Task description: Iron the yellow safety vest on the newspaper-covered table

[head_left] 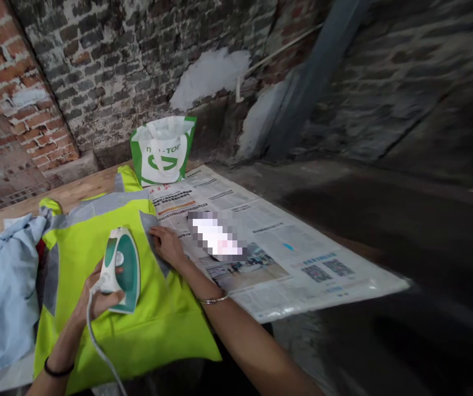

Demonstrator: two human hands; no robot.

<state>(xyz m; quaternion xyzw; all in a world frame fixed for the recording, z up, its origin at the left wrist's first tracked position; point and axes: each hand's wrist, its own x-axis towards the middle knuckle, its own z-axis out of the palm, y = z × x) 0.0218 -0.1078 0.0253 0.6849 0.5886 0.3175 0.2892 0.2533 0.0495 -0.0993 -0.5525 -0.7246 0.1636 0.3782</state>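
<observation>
A bright yellow-green safety vest (92, 236) with grey bands lies spread over the left part of the table, its lower edge hanging toward me. My left hand (102, 289) is wrapped around the handle of a white and teal clothes iron (127, 269), whose tip points away from me. The iron is over the middle of the vest; its underside is hidden. A pale cord (98, 346) trails from its back toward me. At the vest's right edge, my right hand (168, 246) has its fingers bent onto the grey strip, gripping the fabric there.
Newspaper sheets (261, 300) under clear plastic cover the table's right side, with a blurred-out, bright-screened device (218, 236) on them. A green and white bag (162, 154) stands at the back. Light blue cloth (7, 297) lies bunched at left. Brick wall (116, 66) rises behind.
</observation>
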